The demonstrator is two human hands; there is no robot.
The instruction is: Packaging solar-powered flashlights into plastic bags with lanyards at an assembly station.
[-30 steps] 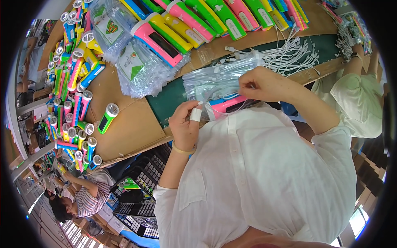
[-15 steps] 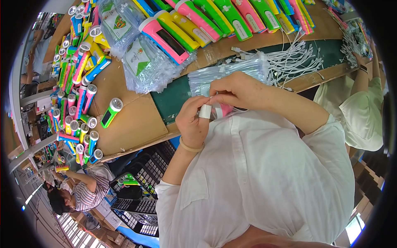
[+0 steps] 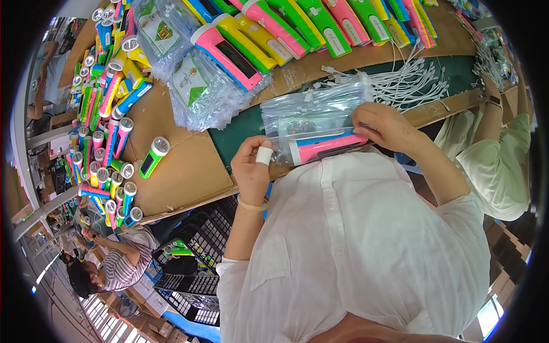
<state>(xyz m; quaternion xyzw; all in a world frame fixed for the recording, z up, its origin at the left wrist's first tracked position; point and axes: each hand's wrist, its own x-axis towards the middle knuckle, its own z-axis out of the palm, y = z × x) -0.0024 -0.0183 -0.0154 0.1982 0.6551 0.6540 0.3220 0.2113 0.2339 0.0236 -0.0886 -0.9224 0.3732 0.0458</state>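
A pink and blue flashlight (image 3: 331,150) lies inside a clear plastic bag (image 3: 280,153), held level just in front of my chest. My left hand (image 3: 253,170), with white tape round one finger and a band on its wrist, pinches the bag's left end. At the opposite end, my right hand (image 3: 390,127) has thumb and fingers closed on the bag's upper edge near the flashlight's tail. Just behind lies a stack of flat clear bags (image 3: 320,98) on the green table mat (image 3: 240,137). White charging cables (image 3: 409,86) spread to its right.
Flashlights in several colours (image 3: 320,26) line the far side. Beside them are packed bags with printed cards (image 3: 194,86). More flashlights (image 3: 103,166) crowd the left, and one green flashlight (image 3: 153,157) lies alone on cardboard (image 3: 189,166). A black crate (image 3: 194,246) stands below; co-workers sit on both sides.
My hands were together at the bag's edge; now they are spread apart, right hand moved right and left hand slightly left. The bagged flashlight has come up into full view.
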